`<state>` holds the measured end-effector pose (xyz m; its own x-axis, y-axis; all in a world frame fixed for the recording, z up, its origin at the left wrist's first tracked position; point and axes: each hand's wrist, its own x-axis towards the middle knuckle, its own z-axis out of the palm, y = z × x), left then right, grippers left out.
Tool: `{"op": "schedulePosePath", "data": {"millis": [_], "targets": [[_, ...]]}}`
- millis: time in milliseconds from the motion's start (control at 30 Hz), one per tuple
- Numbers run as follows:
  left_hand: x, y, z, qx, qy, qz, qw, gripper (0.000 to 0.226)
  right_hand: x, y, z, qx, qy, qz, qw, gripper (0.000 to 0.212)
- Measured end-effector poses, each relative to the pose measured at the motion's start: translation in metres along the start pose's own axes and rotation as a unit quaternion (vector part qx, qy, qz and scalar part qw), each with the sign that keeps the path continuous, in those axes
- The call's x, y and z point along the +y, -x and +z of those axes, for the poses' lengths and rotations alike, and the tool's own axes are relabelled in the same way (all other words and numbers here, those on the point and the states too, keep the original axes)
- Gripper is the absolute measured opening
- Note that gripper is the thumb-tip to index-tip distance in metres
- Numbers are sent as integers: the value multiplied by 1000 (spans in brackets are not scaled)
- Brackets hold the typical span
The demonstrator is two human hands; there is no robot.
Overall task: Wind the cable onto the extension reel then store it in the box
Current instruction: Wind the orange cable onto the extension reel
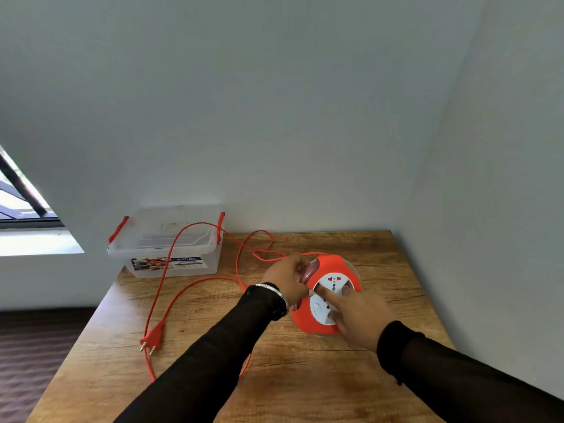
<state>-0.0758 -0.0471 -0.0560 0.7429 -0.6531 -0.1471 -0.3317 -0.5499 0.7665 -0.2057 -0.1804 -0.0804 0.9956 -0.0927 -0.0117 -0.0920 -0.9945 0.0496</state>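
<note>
An orange extension reel with a white socket face lies flat on the wooden table. My left hand grips the reel's left edge, fingers curled round it. My right hand rests on the white face with its fingers spread and pressing. The orange cable runs loose from the reel in loops across the table and over the box. Its plug lies near the table's left edge. A clear plastic box with orange latches stands at the table's far left corner.
Grey walls close in behind and to the right of the table. A window is at the far left, and dark floor shows below the table's left edge. A loop of cable hangs over the table's front left part.
</note>
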Motion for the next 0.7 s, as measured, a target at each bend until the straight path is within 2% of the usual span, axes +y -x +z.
{"op": "schedulePosePath", "data": {"millis": [67,167,300,400,533,600,667,700], "targets": [[-3,5,7,18,45,-16,999,43,-1,0,5,23,-36,40,998,62],[-9,13,18,39,104,-23,994,50,-8,1,12,51,-144,130,980,68],[-16,27,32,79,192,-41,977,40,-21,-3,15,54,-333,240,910,73],[-22,35,39,101,233,-60,965,40,-29,-7,11,34,-487,288,824,68],[-26,43,45,120,266,-64,954,42,-34,-13,8,7,-606,334,722,64],[-26,47,47,129,270,-59,952,44,-38,-15,5,-8,-683,363,633,50],[-27,49,51,143,274,-57,949,45,-41,-16,1,-32,-740,394,544,20],[-28,50,54,151,275,-56,948,47,-41,-16,0,-42,-759,407,506,15]]}}
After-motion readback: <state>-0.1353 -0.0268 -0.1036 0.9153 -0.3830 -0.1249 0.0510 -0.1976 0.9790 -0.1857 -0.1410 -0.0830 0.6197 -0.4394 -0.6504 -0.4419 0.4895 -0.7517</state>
